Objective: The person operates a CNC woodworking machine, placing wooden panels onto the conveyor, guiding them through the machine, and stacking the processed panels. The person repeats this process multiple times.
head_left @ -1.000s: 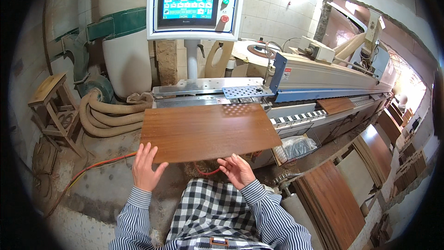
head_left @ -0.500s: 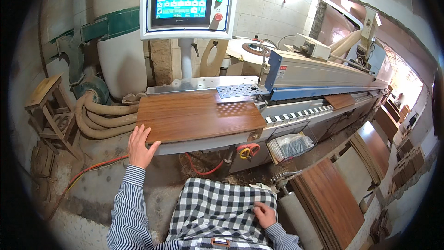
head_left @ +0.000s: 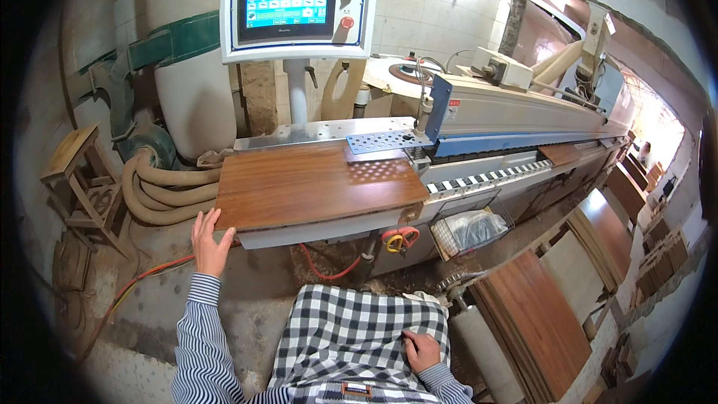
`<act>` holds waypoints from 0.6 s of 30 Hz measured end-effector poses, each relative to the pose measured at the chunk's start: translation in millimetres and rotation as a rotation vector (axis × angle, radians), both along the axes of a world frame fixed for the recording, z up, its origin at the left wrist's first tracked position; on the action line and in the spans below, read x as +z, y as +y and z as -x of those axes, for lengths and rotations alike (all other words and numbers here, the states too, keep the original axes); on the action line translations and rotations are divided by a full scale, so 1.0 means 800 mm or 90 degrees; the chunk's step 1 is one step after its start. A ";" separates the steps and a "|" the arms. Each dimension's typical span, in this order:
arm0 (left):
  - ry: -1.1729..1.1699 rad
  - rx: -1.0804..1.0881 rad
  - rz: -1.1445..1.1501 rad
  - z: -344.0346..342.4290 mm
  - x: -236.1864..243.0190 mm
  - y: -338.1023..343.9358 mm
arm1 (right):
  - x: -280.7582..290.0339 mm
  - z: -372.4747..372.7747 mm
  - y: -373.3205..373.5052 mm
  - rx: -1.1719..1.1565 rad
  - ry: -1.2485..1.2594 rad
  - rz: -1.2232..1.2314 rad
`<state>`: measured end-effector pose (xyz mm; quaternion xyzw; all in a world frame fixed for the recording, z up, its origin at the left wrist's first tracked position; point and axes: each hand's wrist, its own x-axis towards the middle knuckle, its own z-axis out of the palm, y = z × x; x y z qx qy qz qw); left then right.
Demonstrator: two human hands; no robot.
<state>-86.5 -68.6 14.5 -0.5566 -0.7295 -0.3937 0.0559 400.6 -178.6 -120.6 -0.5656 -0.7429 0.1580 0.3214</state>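
Note:
A brown wood-grain board [head_left: 314, 191] lies flat on the near end of a long edge-banding machine [head_left: 523, 116]. At its near left corner is my left hand [head_left: 212, 245], fingers stretched and thumb apart. The fingertips meet the board's left edge; whether they press on it I cannot tell. My right hand [head_left: 424, 352] rests low against a black-and-white checked apron [head_left: 351, 329], its fingers curled in, with nothing showing in them. Farther along the machine, a second brown board [head_left: 559, 154] sits partly under the long beam.
A control panel [head_left: 299, 7] with a lit screen stands behind the board. Stacked brown panels [head_left: 535, 318] lie at the right, beside a wire basket [head_left: 471, 232] holding plastic. Ribbed hoses [head_left: 149, 187] and a wooden stool [head_left: 78, 179] are at the left.
My left hand has slid back a little to the left, off the board's top to its corner. The farther board has travelled away along the machine. My right hand has shifted slightly.

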 end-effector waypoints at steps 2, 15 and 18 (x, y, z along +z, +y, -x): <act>-0.027 -0.015 -0.012 0.003 -0.002 0.002 | -0.003 -0.001 0.002 0.002 -0.002 -0.009; -0.040 -0.025 -0.043 -0.011 0.009 0.009 | 0.003 0.002 0.001 -0.001 0.000 0.006; -0.029 -0.011 -0.034 -0.027 0.013 0.016 | 0.005 0.002 0.001 0.000 -0.003 0.003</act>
